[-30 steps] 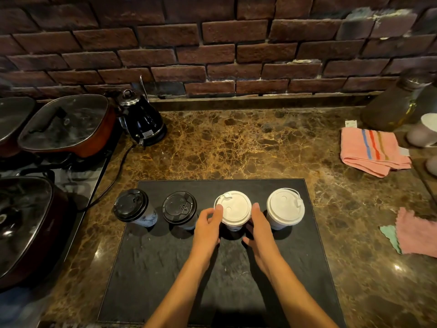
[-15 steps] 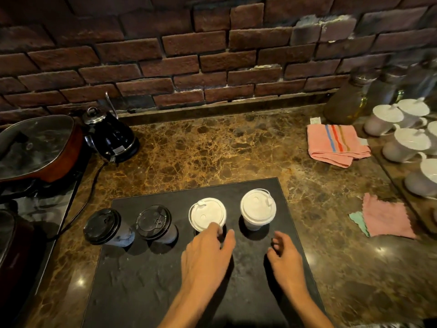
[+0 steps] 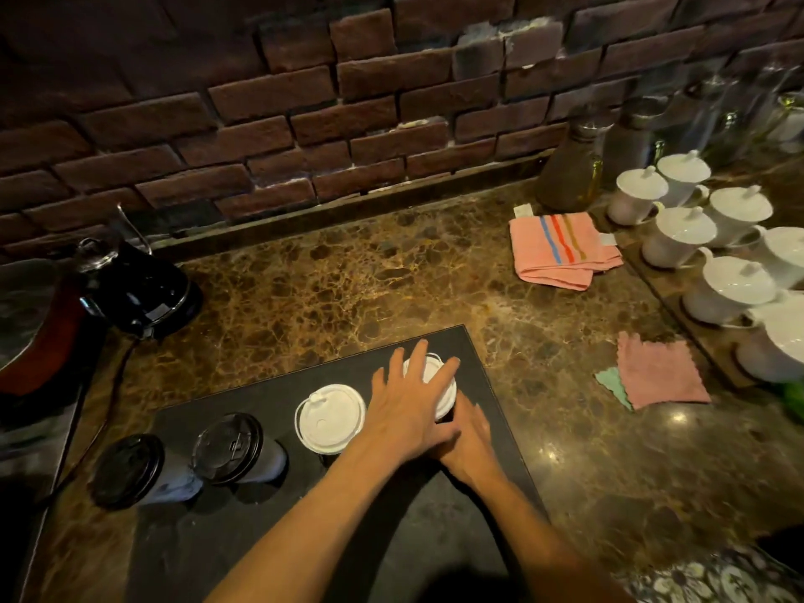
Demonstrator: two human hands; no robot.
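Note:
Four lidded paper cups stand in a row on a black mat (image 3: 261, 537): two with black lids (image 3: 126, 470) (image 3: 227, 448), then a white-lidded cup (image 3: 330, 417), then the right white-lidded cup (image 3: 447, 391) near the mat's far right corner. My left hand (image 3: 407, 411) lies flat on the right cup's lid, fingers spread and straight. My right hand (image 3: 472, 441) holds that cup's near side low down, partly hidden under my left hand.
A black kettle (image 3: 143, 289) and a red pan (image 3: 39, 324) sit at the left. On the marble counter to the right lie a striped pink towel (image 3: 561, 250) and a pink cloth (image 3: 659, 369) over a green one (image 3: 613, 383). Several white lidded mugs (image 3: 678, 232) and a glass jar (image 3: 570, 171) stand far right.
Both hands left the third cup and moved right. My left hand now covers the right cup's lid and my right hand has closed in on its side. The view swung right.

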